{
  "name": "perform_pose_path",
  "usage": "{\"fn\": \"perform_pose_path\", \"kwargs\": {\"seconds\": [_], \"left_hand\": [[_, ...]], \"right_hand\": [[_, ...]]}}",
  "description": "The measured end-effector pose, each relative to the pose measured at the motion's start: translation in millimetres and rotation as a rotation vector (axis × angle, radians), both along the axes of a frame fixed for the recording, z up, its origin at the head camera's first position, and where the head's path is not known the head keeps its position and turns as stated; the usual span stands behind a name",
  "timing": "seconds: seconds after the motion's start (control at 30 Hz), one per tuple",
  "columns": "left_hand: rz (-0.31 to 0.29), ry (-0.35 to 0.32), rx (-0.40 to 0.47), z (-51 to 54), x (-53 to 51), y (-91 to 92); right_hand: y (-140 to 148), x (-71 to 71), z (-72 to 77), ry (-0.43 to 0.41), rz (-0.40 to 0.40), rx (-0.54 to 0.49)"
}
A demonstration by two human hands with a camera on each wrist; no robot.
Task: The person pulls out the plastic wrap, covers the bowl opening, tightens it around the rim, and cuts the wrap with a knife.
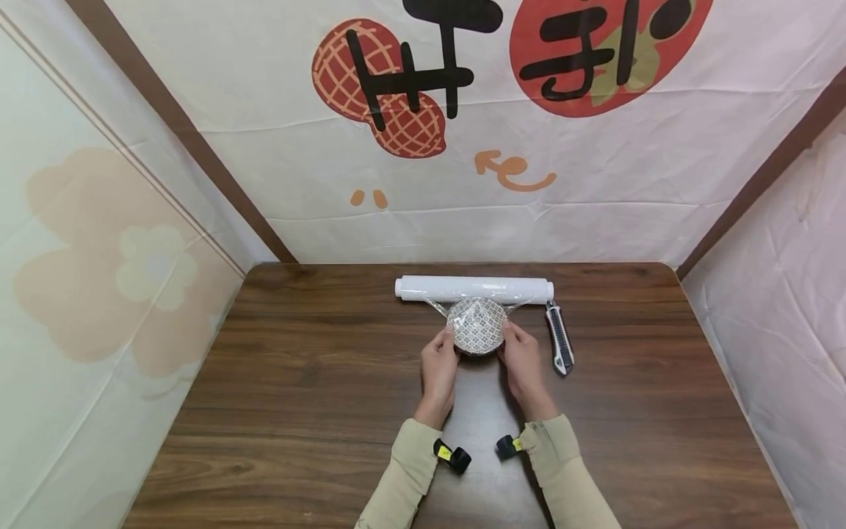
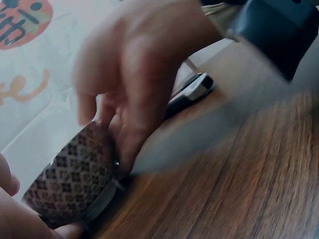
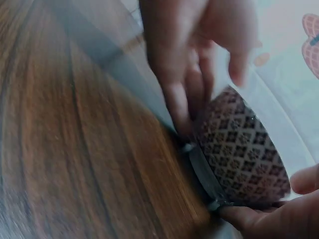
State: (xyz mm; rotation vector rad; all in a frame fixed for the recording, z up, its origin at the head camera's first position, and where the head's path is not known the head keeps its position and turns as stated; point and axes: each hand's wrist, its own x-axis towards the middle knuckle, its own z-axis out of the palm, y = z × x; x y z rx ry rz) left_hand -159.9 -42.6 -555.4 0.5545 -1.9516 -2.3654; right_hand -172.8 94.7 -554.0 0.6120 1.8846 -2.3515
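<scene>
A small patterned bowl [image 1: 477,329] is held between both hands near the far middle of the table, with clear cling film [image 1: 435,306] over its top and sticking out at both sides. My left hand [image 1: 439,369] grips its left side, thumb by the rim and fingers low on the wall. On the opposite side my right hand [image 1: 524,365] holds it the same way. Both wrist views show the bowl's diamond-patterned outer wall [image 2: 75,174] and fingers near its foot. A white roll of cling film [image 1: 472,287] lies just behind the bowl.
A utility knife [image 1: 559,339] lies to the right of the right hand, its upper end by the roll. The brown wooden table [image 1: 297,411] meets a printed cloth wall [image 1: 463,228] at the back, with more cloth at both sides.
</scene>
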Motion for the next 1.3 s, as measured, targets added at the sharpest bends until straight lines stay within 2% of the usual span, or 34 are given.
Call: {"fn": "perform_pose_path", "kwargs": {"seconds": [0.07,0.13,0.33,0.43,0.63,0.73,0.83,0.9,0.97,1.1,1.2,1.3], "left_hand": [[0.013,-0.007,-0.048,1.1,0.1,1.9],[0.021,-0.003,-0.060,3.4,-1.5,2.1],[0.028,-0.002,0.115,11.5,-11.8,-1.5],[0.026,-0.022,0.155,12.8,-14.1,-4.1],[0.021,-0.057,0.131,12.9,-10.8,-9.5],[0.026,-0.043,0.120,10.0,-8.0,-11.6],[0.021,-0.040,0.140,6.9,-4.2,-14.2],[0.013,-0.049,0.149,5.1,-2.1,-16.2],[-0.002,-0.060,0.149,3.6,-0.5,-18.2],[-0.048,-0.080,0.121,1.2,0.5,-21.2],[-0.095,-0.094,0.112,0.2,1.0,-22.1],[-0.142,-0.102,0.108,-1.6,1.7,-21.1]], "right_hand": [[-5,0.5,-1.2,0.005,-0.008,0.040],[-8,0.1,-2.8,0.013,-0.030,0.034],[-12,-6.0,-2.2,0.047,-0.079,-0.066],[-12,-8.0,0.7,0.043,-0.091,-0.055],[-8,-10.0,3.4,0.039,-0.075,0.004],[-7,-9.3,3.6,0.048,-0.075,0.033],[-5,-8.2,2.3,0.052,-0.077,0.047],[-2,-8.0,1.9,0.050,-0.048,0.071],[4,-8.8,3.0,0.051,-0.001,0.148],[20,-14.6,15.6,0.098,0.105,0.444],[33,-25.4,31.8,0.189,0.141,0.620],[44,-41.5,46.7,0.300,0.166,0.707]]}}
